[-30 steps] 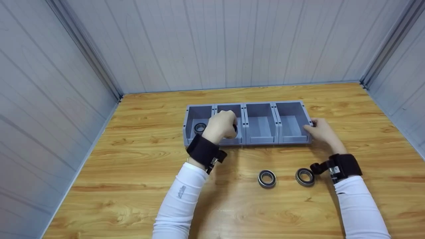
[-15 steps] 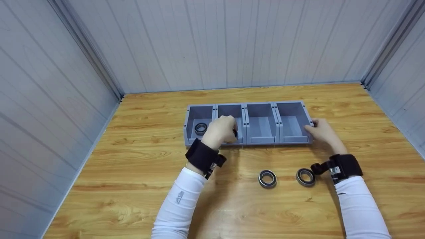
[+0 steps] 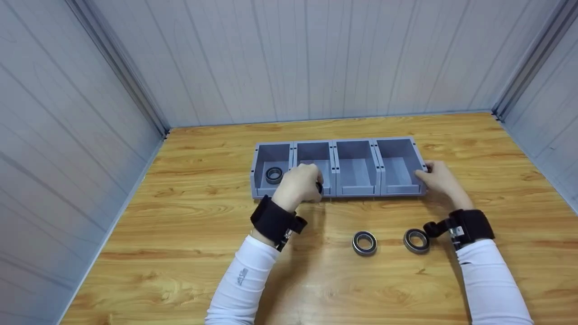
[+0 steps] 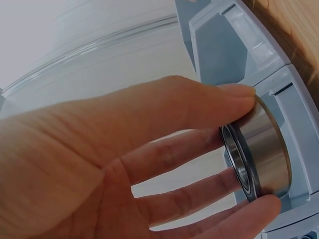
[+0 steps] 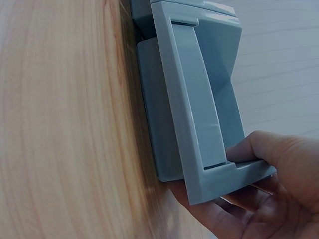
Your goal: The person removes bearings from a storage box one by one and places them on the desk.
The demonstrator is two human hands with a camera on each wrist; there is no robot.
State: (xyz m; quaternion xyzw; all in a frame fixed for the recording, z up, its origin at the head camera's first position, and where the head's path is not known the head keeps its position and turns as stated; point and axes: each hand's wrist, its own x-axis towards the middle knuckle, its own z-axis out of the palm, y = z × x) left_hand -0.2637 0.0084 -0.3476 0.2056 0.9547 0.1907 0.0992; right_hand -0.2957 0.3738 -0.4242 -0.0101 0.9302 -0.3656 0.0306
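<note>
A row of joined grey storage bins (image 3: 356, 191) stands on the wooden table. My left hand (image 3: 299, 183) is over the front of the second bin from the left, pinching a ball bearing (image 4: 266, 149) between thumb and fingers. In the left wrist view the bearing's steel outer ring and dark seal show. At the row's right end, my right hand (image 3: 438, 179) grips the side wall of the last bin (image 5: 202, 99), thumb inside and fingers outside. Another bearing (image 3: 274, 175) lies in the leftmost bin.
Two more bearings, a left one (image 3: 364, 243) and a right one (image 3: 416, 240), lie flat on the table (image 3: 180, 253) in front of the bins. White panel walls (image 3: 325, 58) enclose the back and sides.
My left hand has drawn back a little toward the front of the second bin, still holding the bearing. My right hand keeps its grip on the end bin.
</note>
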